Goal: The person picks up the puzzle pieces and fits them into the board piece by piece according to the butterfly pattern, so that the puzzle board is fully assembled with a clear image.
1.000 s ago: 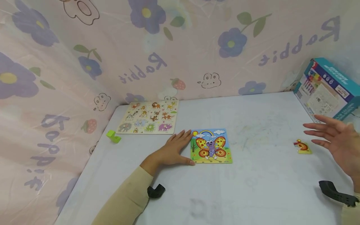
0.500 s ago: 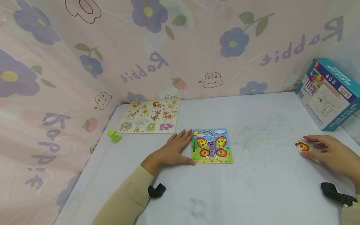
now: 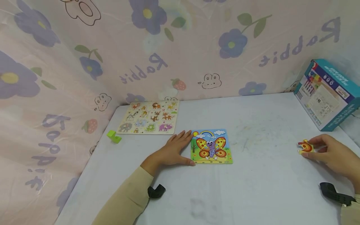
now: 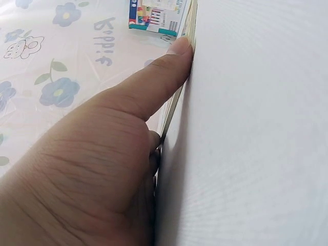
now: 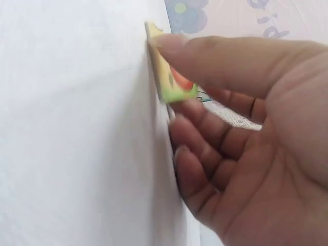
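Note:
A square butterfly jigsaw puzzle [image 3: 211,147] lies flat on the white table in the head view. Along its left side rests my left hand [image 3: 174,151], fingers spread straight, thumb at the lower left corner; the left wrist view shows that thumb against the puzzle's thin edge. Far to the right, my right hand [image 3: 334,153] pinches a loose puzzle piece [image 3: 306,147] with a red and orange ring pattern. Seen from the right wrist, the thumb lies over the yellow face of the puzzle piece [image 5: 166,77], and the other fingers curl beneath, close to the tabletop.
An animal peg board [image 3: 149,117] lies at the back left, with a small green block [image 3: 113,136] near its front corner. A teal and white box [image 3: 327,93] stands at the back right. Printed curtains [image 3: 191,47] border the table behind and on the left.
The right hand has come down from above and beside the loose piece, and thumb and fingers have closed on it; the piece has shifted slightly right. My left hand stays put.

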A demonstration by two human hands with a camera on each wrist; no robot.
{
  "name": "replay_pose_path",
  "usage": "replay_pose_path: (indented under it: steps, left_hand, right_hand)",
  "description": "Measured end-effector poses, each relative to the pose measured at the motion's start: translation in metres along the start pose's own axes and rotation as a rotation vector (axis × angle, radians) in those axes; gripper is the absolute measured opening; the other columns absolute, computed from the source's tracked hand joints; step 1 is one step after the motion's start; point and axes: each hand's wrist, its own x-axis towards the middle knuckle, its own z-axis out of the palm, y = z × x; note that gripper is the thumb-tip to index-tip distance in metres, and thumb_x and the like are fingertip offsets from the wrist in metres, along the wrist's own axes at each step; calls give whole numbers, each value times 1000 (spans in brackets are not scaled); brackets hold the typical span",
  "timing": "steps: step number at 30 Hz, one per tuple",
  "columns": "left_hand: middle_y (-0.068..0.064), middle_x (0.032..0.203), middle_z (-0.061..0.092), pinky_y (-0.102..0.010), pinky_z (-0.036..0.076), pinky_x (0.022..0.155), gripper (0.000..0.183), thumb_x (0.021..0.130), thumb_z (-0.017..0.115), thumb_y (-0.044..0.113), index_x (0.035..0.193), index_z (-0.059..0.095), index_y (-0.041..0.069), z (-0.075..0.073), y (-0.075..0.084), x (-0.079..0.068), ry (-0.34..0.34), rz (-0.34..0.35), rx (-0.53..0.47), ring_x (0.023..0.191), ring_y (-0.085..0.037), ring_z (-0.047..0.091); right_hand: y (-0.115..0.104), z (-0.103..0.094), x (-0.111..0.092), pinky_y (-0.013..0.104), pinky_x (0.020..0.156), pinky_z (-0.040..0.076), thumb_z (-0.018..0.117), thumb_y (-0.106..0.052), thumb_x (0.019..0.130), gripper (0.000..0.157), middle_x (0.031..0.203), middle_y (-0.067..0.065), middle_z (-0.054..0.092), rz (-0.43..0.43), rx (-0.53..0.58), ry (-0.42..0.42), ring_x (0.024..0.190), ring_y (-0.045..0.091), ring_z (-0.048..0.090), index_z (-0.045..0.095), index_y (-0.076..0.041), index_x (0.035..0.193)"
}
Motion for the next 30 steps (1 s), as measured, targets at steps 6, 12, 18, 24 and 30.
replay_pose_path:
  steps: [6,12,18,24,30]
  left_hand:
    - [2,182,4,-46,-4,130,123,88,80,71,177,15,17,-2,2,-1,5,15,-4,166,-23,-5]
    - [2,182,3,-46,-4,130,123,88,79,72,177,15,17,-1,2,-1,0,9,-2,166,-22,-5]
    - [5,182,1,-45,-6,130,123,88,78,74,177,12,19,-1,1,0,-10,-4,12,165,-19,-7]
    - [7,182,1,-44,-7,130,123,87,77,74,177,12,21,0,1,0,-13,-9,-5,165,-18,-8]
    - [7,182,1,-46,-6,130,124,87,77,75,177,12,21,0,1,1,-10,-12,0,165,-18,-7]
  right_hand:
    - [-13,8,-4,10,62,46,71,-1,105,37,115,32,63,-104,36,114,96,37,62,52,16,132]
    - [-34,19,-5,12,68,54,65,-8,111,33,125,30,64,-142,160,134,86,-6,59,57,10,138]
    - [-57,34,-6,18,73,59,68,-13,111,33,112,0,72,-196,333,102,89,1,68,60,6,137]
    - [-88,58,-9,26,68,59,68,-17,111,32,108,5,73,-233,387,22,84,16,71,63,2,136]
    - [-119,89,-9,30,59,53,70,-15,110,29,107,13,68,-274,438,-42,80,23,70,67,0,135]
